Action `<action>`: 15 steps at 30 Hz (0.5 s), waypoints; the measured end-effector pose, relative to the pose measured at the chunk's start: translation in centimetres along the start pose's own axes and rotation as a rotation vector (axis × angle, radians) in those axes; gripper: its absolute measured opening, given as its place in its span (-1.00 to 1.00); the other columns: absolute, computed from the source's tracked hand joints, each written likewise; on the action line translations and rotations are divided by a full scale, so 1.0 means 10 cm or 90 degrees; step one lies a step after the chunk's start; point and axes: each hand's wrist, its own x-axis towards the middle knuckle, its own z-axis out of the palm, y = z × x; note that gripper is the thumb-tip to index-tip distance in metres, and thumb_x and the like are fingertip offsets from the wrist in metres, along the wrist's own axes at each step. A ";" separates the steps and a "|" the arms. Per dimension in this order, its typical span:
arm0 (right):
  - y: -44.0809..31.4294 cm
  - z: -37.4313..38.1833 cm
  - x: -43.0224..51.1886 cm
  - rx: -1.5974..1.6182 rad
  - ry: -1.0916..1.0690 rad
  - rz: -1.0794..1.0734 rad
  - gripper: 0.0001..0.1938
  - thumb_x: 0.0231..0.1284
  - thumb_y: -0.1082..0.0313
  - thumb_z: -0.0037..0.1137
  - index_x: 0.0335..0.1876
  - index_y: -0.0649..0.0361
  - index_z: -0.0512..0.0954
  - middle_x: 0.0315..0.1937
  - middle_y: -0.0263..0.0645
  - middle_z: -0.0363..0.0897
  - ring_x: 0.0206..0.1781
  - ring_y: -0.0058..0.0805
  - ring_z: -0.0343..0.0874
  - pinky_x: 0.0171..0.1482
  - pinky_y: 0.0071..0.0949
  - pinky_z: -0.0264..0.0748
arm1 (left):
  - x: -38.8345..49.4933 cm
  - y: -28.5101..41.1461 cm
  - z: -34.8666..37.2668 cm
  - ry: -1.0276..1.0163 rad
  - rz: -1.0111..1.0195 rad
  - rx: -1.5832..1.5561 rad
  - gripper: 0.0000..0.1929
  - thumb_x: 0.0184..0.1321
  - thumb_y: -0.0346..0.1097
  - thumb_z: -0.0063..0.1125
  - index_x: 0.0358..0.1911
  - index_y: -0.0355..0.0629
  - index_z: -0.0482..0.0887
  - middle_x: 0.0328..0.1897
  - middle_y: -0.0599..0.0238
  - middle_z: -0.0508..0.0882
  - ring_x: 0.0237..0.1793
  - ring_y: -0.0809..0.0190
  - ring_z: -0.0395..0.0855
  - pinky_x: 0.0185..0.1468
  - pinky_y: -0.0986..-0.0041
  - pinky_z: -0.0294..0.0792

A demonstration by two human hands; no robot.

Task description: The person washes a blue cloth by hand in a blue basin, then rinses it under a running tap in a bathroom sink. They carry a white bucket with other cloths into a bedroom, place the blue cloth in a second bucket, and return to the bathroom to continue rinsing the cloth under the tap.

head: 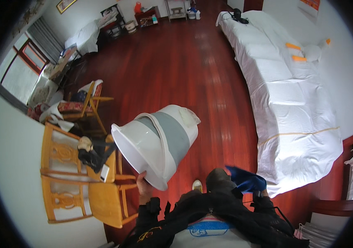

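Observation:
My left hand [144, 185] grips the rim of a large white plastic tub [139, 141] with a grey band around it. Tilted on its side, the tub has its wide mouth facing left and towards me. A translucent plastic piece [190, 116] shows at its far end. Whether the tub is one piece or two nested ones, I cannot tell. From my right hand [264, 192], low beside my right leg, a dark blue cloth [248, 180] hangs. The cloth covers most of that hand's fingers.
Two wooden chairs [105, 203] stand at left; one bears a black item [91, 158] and a white phone-like object [104, 173]. A folding chair [91, 104] stands beyond. A long sofa under white sheeting [291, 114] lines the right wall. Dark red floorboards [176, 62] run between.

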 end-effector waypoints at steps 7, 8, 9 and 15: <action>-0.16 -0.43 1.33 -0.105 -0.068 0.020 -0.71 -0.03 0.00 0.30 -0.56 0.05 0.57 -0.52 -0.18 0.57 -0.45 -0.09 0.52 -0.43 -0.24 0.35 | 1.92 0.11 0.85 0.007 0.000 0.076 -0.39 0.09 -0.18 0.00 0.27 -0.24 0.32 0.17 0.16 0.51 0.21 0.00 0.42 0.30 0.16 0.26; -0.24 -0.54 1.63 -0.114 -0.073 0.000 -0.70 -0.04 0.00 0.31 -0.58 0.05 0.57 -0.53 -0.19 0.57 -0.46 -0.10 0.52 -0.44 -0.25 0.34 | 2.15 0.15 1.03 0.022 -0.005 0.076 -0.39 0.10 -0.18 0.00 0.27 -0.25 0.32 0.17 0.15 0.50 0.22 0.00 0.41 0.31 0.16 0.25; -0.33 -0.67 1.96 -0.133 -0.069 -0.034 -0.70 -0.05 0.00 0.32 -0.59 0.05 0.57 -0.55 -0.20 0.56 -0.47 -0.10 0.52 -0.46 -0.26 0.34 | 2.45 0.19 1.26 0.044 -0.002 0.086 -0.39 0.11 -0.19 0.00 0.28 -0.26 0.31 0.18 0.15 0.50 0.23 0.00 0.40 0.31 0.16 0.24; -1.60 -1.86 4.00 -0.137 0.011 -0.202 -0.68 -0.09 0.00 0.35 -0.66 0.05 0.57 -0.59 -0.22 0.56 -0.52 -0.12 0.52 -0.50 -0.29 0.31 | 3.66 0.47 2.33 0.033 0.048 0.077 -0.39 0.10 -0.25 0.06 0.25 -0.33 0.33 0.22 0.11 0.48 0.25 0.03 0.39 0.35 0.23 0.22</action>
